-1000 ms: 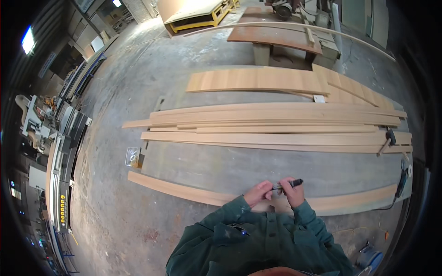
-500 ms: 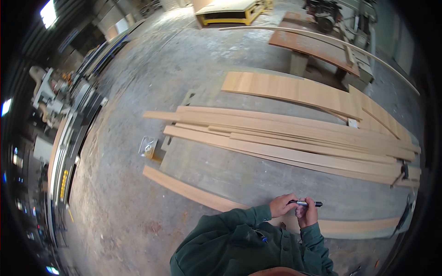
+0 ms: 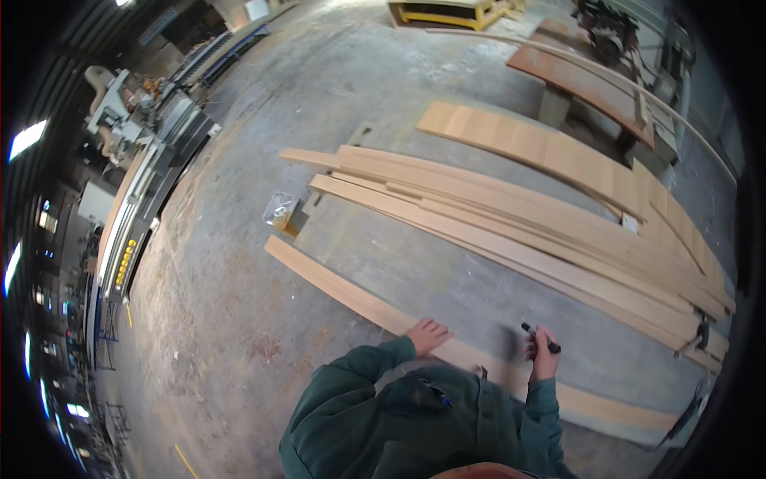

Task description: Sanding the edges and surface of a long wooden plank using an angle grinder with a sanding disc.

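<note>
A long pale wooden board [image 3: 335, 281] lies along the near edge of a grey tabletop, running in front of my body. My left hand [image 3: 429, 337] rests on this board, palm down, with its fingers laid across the top toward the far edge. To the right, my right hand [image 3: 545, 353] is closed around a marker pen [image 3: 528, 329], held slanting just above the tabletop beyond the board. Dark ends of the pen stick out on both sides of the fingers. Part of the board is hidden under my left hand and green sleeves.
Several long wooden strips [image 3: 479, 209] lie across the table's far side, with a dark clamp [image 3: 702, 331] at their right end. Behind them is a wide wooden panel [image 3: 519, 144]. A clear container [image 3: 281, 209] sits at the left corner. Machinery [image 3: 152, 176] stands further left.
My left hand has let go of the marker pen and moved left onto the board. The right hand keeps the pen, now tilted differently. The whole view has turned somewhat.
</note>
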Tool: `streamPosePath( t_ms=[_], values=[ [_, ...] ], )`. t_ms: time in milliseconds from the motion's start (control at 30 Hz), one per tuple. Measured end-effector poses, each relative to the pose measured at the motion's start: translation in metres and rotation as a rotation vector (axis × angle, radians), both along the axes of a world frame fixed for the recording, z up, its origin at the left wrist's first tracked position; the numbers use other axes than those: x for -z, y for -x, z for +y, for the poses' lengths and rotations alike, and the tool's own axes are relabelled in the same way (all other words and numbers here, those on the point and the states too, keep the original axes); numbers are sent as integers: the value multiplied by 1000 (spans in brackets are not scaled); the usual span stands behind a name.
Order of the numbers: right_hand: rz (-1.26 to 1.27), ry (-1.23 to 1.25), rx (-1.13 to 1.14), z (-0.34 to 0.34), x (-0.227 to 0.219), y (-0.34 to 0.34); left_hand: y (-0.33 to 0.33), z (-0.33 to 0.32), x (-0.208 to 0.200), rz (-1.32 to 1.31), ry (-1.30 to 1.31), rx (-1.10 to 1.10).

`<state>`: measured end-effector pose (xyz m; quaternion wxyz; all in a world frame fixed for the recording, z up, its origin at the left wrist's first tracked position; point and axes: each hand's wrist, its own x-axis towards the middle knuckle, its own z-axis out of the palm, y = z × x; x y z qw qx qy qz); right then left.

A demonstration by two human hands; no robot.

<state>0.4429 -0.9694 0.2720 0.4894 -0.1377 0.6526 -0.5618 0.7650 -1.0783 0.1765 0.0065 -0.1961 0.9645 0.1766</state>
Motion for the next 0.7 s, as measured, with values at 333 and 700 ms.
streamPosePath(
  t_ms=[333,700],
  values=[
    [186,130,432,31,-53,58,1,-55,-60,-165,-360,-62],
    [385,-18,934,148,-73,-7,52,-145,-77,-165,-481,-369]
  ],
)
